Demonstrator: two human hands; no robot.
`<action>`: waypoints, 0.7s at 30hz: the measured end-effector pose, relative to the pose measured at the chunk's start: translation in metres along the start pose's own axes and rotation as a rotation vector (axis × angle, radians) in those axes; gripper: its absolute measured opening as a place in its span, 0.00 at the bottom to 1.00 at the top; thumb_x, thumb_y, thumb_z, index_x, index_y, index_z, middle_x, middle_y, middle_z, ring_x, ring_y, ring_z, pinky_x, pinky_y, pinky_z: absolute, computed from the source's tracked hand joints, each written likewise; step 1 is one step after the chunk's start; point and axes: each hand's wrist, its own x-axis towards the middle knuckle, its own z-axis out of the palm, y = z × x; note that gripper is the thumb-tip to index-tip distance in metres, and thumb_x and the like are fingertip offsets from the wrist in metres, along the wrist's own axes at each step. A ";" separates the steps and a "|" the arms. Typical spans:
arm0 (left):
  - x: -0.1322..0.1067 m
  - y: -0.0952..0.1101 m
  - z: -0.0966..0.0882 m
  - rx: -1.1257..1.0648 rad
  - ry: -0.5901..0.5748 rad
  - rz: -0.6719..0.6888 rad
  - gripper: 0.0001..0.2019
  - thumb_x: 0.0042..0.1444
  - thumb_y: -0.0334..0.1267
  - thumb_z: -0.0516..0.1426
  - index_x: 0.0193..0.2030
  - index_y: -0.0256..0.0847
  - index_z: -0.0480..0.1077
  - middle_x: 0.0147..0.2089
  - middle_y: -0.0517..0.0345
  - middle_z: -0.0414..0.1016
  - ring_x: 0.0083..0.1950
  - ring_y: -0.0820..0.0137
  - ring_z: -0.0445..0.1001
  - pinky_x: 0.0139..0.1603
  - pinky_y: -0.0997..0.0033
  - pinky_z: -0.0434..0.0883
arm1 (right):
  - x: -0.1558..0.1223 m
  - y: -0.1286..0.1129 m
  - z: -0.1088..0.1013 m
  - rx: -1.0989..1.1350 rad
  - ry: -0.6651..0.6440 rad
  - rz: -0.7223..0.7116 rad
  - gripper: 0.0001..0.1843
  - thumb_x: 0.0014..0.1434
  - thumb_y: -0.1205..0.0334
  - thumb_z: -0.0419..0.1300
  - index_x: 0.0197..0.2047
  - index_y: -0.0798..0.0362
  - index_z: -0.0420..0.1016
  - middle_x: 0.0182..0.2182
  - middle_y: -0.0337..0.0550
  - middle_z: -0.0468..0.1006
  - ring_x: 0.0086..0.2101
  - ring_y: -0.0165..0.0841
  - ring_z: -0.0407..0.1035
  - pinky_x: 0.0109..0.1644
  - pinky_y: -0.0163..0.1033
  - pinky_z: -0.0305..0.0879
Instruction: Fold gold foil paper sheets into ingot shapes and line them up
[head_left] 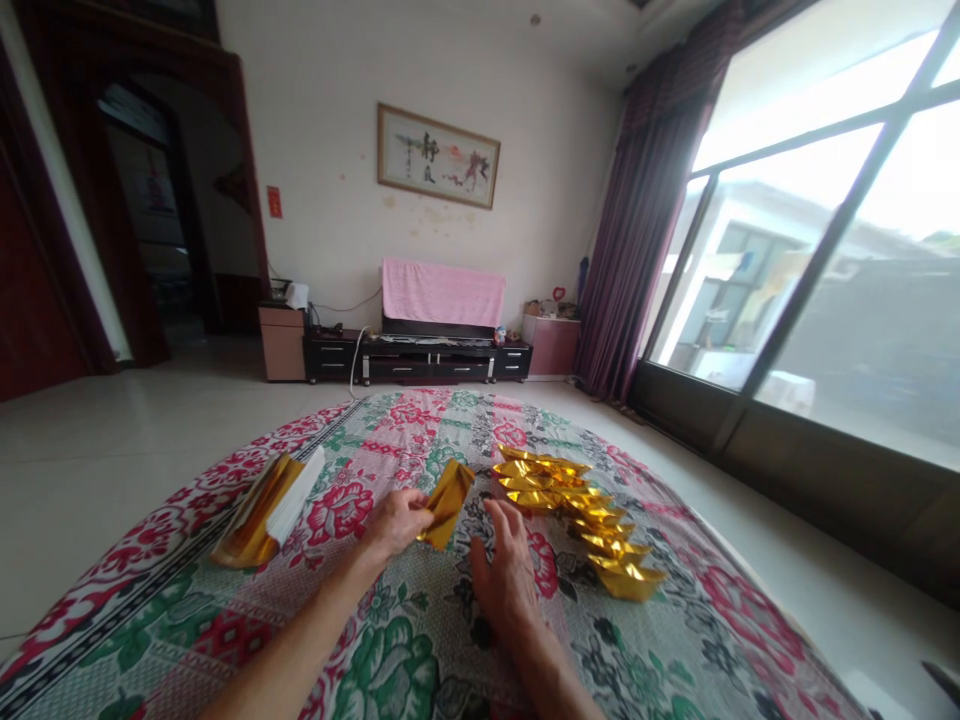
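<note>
My left hand (395,522) pinches a folded sheet of gold foil paper (448,500) and holds it tilted just above the floral cloth (420,640). My right hand (506,570) lies flat on the cloth beside it, fingers stretched forward, holding nothing. Just right of that hand runs a row of several folded gold paper ingots (581,515), from the far middle toward the near right. A stack of unfolded gold sheets (266,510) with white backs lies on the cloth to the left of my left hand.
The floral cloth covers a low round surface on a pale tiled floor (112,440). A dark TV cabinet (435,362) with a pink cloth over the screen stands at the far wall. Large windows (825,250) and purple curtains fill the right side. A dark doorway opens at left.
</note>
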 end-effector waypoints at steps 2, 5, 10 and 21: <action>-0.003 0.005 0.003 -0.059 -0.005 -0.055 0.12 0.41 0.33 0.56 0.35 0.37 0.73 0.29 0.59 0.75 0.27 0.73 0.70 0.22 0.80 0.61 | 0.002 -0.003 -0.002 0.024 -0.025 -0.021 0.20 0.56 0.69 0.50 0.53 0.52 0.62 0.49 0.49 0.65 0.50 0.37 0.61 0.52 0.45 0.64; -0.009 0.011 0.007 -0.147 -0.050 -0.099 0.12 0.40 0.35 0.56 0.35 0.37 0.71 0.27 0.61 0.73 0.25 0.74 0.69 0.19 0.80 0.59 | 0.003 -0.007 -0.004 0.029 -0.053 -0.026 0.21 0.58 0.67 0.49 0.55 0.51 0.60 0.49 0.49 0.64 0.50 0.37 0.60 0.53 0.46 0.63; -0.012 0.011 0.011 -0.199 -0.115 -0.064 0.12 0.39 0.36 0.57 0.33 0.37 0.70 0.25 0.62 0.70 0.25 0.74 0.68 0.20 0.80 0.61 | 0.003 -0.006 -0.001 0.008 -0.070 -0.009 0.25 0.59 0.64 0.49 0.59 0.51 0.55 0.54 0.50 0.60 0.54 0.38 0.57 0.57 0.48 0.60; -0.013 0.012 0.012 -0.181 -0.134 -0.007 0.11 0.39 0.36 0.58 0.32 0.36 0.71 0.24 0.62 0.71 0.24 0.75 0.67 0.21 0.80 0.60 | 0.000 -0.005 0.003 -0.133 -0.155 -0.064 0.28 0.60 0.59 0.49 0.63 0.48 0.51 0.59 0.49 0.57 0.58 0.43 0.51 0.59 0.54 0.55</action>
